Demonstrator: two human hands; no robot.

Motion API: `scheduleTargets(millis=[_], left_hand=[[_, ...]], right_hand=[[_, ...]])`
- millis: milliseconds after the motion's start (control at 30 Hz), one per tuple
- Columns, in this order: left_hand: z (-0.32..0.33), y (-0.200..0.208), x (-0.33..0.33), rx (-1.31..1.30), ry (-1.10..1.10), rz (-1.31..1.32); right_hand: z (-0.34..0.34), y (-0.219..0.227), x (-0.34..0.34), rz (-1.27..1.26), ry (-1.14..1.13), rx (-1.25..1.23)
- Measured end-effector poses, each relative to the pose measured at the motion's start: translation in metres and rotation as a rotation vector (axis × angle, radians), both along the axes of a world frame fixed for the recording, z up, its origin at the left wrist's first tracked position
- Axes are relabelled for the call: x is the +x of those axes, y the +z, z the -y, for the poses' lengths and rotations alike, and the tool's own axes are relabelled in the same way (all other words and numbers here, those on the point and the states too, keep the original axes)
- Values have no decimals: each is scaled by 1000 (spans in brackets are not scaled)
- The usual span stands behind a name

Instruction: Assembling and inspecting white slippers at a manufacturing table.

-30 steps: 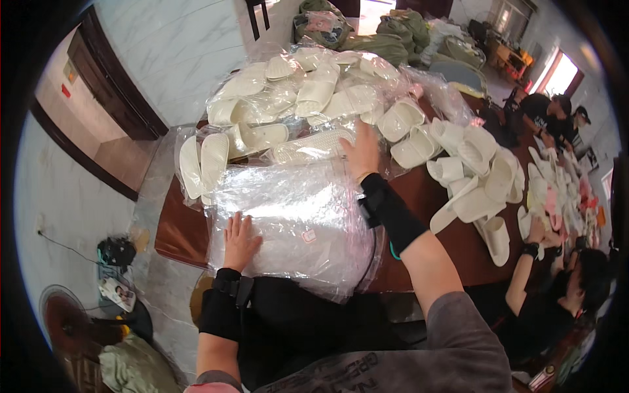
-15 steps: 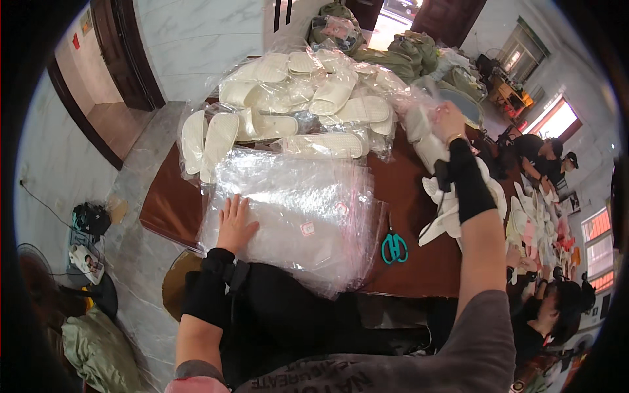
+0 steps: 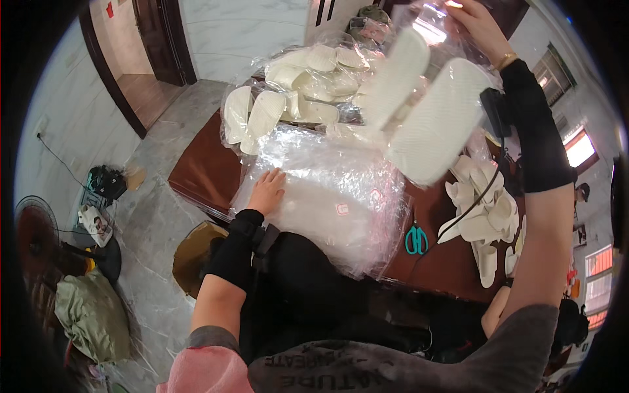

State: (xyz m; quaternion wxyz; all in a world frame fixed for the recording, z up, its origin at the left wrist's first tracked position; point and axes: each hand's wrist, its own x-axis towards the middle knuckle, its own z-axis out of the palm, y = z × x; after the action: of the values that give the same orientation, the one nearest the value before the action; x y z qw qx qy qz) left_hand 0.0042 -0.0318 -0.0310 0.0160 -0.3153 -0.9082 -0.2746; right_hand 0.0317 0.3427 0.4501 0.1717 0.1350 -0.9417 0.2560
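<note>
My right hand [image 3: 477,27] is raised at the upper right, its fingers closed on the top of a clear plastic bag. A pair of cream slippers [image 3: 440,121] hangs inside that bag, soles toward me, a little blurred. My left hand [image 3: 266,191] lies with fingers stretched out on the left edge of a stack of clear plastic bags [image 3: 314,223]. Beyond the stack, several bagged slippers [image 3: 267,112] are heaped on the brown table [image 3: 203,167]. Loose cream slippers [image 3: 481,206] form a pile on the right.
Teal-handled scissors [image 3: 415,240] lie right of the bag stack. A black cable [image 3: 481,196] hangs from my right wrist device. On the floor at left are a green sack [image 3: 92,318], a fan [image 3: 39,226] and an open cardboard box [image 3: 198,259].
My right hand has lifted the bagged slippers from the table's right side, up and toward the middle. My left hand stays on the bag stack. The whole view has shifted.
</note>
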Motion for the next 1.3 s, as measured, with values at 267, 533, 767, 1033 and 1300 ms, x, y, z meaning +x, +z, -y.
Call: scheduleTargets(millis=[267, 533, 767, 1033, 1300], left_hand=[[22, 4, -20, 488, 40, 429], [59, 17, -37, 1230, 172, 1376], [49, 47, -14, 911, 145, 1128], [33, 38, -11, 659, 246, 985], [35, 40, -8, 794, 255, 868]], right_hand=[[52, -65, 42, -24, 480, -59], [2, -307, 150, 473, 115, 67], [22, -351, 152, 687, -204, -476], [41, -419, 146, 783, -349, -883], [90, -407, 155, 446, -219, -1744]])
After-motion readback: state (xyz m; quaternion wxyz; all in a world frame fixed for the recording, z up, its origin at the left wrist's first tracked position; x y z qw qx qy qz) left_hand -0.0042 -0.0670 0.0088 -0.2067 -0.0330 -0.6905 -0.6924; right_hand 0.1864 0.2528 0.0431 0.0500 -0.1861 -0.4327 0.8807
